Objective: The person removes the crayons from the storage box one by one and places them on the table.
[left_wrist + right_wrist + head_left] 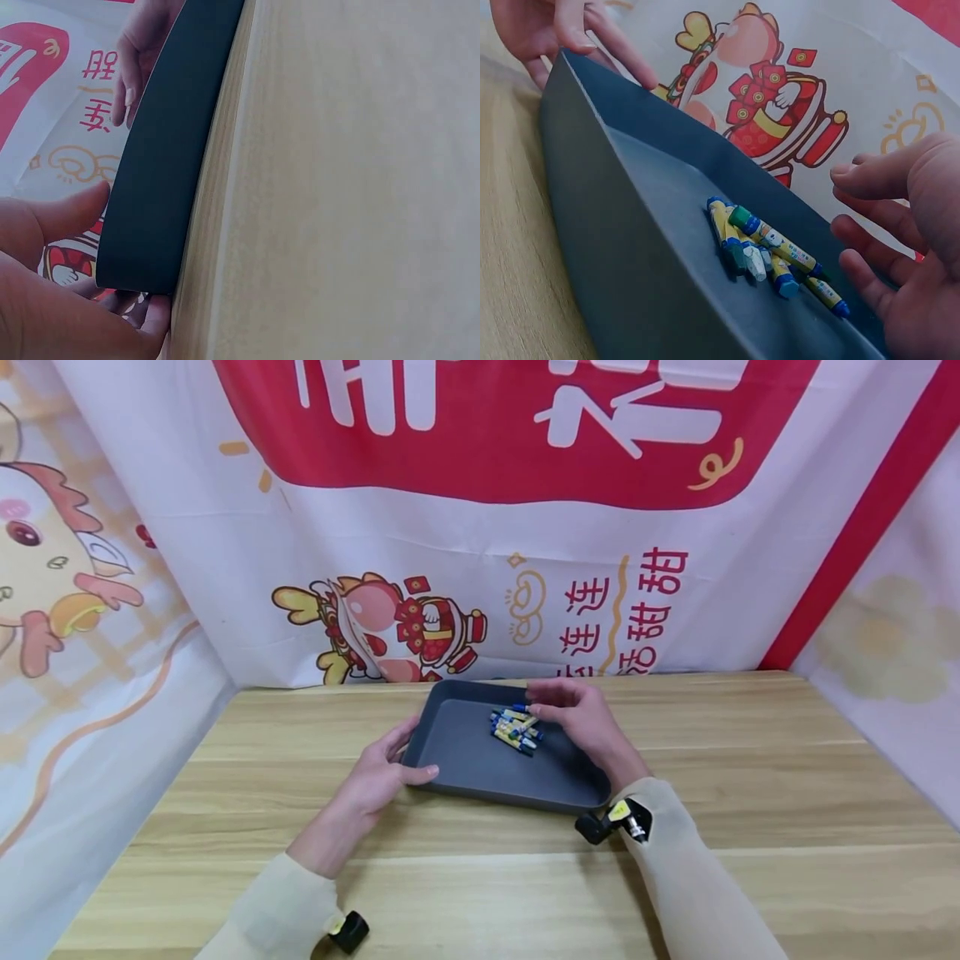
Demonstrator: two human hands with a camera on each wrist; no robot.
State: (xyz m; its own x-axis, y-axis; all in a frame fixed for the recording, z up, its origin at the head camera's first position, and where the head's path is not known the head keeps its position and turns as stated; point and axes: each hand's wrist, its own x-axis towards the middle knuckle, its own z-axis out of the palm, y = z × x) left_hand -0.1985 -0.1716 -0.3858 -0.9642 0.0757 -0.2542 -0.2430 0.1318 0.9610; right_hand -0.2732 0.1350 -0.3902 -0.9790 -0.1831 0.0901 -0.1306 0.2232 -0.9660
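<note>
A dark grey rectangular tray (480,777) sits on the wooden table. Its left end is held by my left hand (382,768), thumb over the rim and fingers against the outside wall. The left wrist view shows that thumb (79,214) beside the rim and the fingertips at the tray's lower corner. Inside the tray lies a small pile of crayons (513,731) in yellow wrappers with blue, green and pale tips. Over the tray's back right part is my right hand (577,718). Its fingers (881,180) are loosely bent beside the pile, with nothing between them.
The wooden table (750,793) extends on both sides of the tray and in front of it. Behind it hangs a white and red printed cloth (480,527), with more cloth at the left and right. Small black devices are strapped at both wrists.
</note>
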